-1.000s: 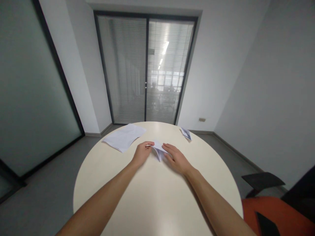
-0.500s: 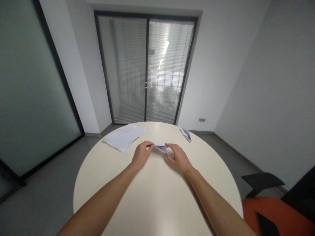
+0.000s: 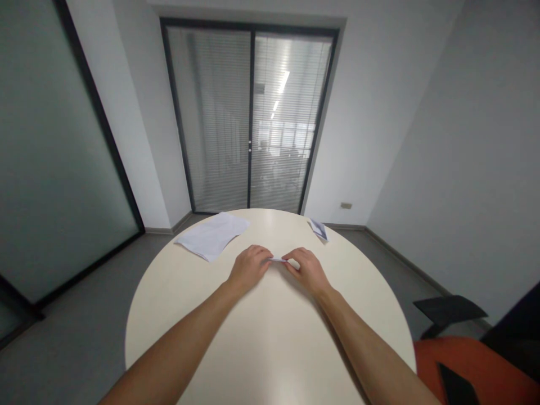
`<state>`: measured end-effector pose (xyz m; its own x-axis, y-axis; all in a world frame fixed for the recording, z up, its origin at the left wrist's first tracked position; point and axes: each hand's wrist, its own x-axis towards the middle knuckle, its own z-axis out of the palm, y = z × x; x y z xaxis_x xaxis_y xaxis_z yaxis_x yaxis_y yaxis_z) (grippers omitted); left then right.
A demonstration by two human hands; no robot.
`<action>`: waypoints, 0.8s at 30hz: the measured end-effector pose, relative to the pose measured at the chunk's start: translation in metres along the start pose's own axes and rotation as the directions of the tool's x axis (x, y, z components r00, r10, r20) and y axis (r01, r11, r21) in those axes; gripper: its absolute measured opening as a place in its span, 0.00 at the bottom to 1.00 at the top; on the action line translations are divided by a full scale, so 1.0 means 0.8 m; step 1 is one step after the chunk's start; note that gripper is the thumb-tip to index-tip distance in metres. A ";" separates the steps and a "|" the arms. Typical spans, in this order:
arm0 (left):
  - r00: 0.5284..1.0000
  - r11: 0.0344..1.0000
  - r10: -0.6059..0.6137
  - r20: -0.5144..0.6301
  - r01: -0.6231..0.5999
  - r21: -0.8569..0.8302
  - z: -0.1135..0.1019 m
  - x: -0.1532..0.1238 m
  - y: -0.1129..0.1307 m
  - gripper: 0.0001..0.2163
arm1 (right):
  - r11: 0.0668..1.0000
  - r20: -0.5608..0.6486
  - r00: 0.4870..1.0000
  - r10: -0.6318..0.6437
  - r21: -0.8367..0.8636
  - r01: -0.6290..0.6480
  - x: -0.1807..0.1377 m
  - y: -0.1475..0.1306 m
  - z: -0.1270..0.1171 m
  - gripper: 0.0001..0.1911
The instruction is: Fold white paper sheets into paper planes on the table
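Between my two hands is a small folded paper (image 3: 278,260), seen nearly edge-on as a thin white strip above the table. My left hand (image 3: 250,266) pinches its left end, the fingers closed and covering that part. At the other end, the thumb and fingers of my right hand (image 3: 307,271) are closed on the paper. Which folds it has cannot be made out from this angle.
The round cream table (image 3: 261,337) carries a stack of white paper sheets (image 3: 213,235) at far left and another folded paper (image 3: 319,230) at far right. An office chair with a red seat (image 3: 459,365) stands at right. Beyond is a glass door (image 3: 219,124) with blinds.
The folded paper has gone from showing its open, layered side to a flat, thin edge. My left hand has shifted slightly right, nearer my right hand.
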<state>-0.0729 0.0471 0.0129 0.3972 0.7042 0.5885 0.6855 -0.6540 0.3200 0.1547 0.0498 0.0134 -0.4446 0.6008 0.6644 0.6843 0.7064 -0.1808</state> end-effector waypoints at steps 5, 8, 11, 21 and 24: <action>0.999 1.000 -0.013 0.049 0.012 0.025 0.002 0.001 -0.003 0.09 | 0.999 0.043 0.998 -0.055 -0.002 0.055 0.002 -0.002 -0.001 0.06; 0.996 0.999 -0.029 0.090 0.026 0.034 0.004 0.000 -0.006 0.09 | 0.997 0.087 0.993 -0.073 -0.011 0.075 0.002 -0.004 0.000 0.06; 0.991 0.999 -0.003 0.134 -0.002 0.032 0.005 -0.002 -0.006 0.11 | 0.997 0.139 0.988 -0.073 -0.024 0.077 0.001 -0.005 0.002 0.04; 0.970 1.000 0.009 0.243 -0.003 -0.024 0.007 -0.011 -0.003 0.10 | 0.982 0.308 0.943 -0.124 0.176 0.071 -0.004 -0.017 -0.001 0.07; 0.969 0.999 0.031 0.246 -0.023 -0.032 0.011 -0.012 -0.006 0.08 | 0.977 0.336 0.938 -0.086 0.212 0.014 -0.004 -0.020 -0.002 0.08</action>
<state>-0.0750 0.0456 -0.0008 0.5562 0.7302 0.3968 0.6561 -0.6789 0.3296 0.1460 0.0356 0.0152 -0.6701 0.6285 0.3949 0.5400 0.7778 -0.3215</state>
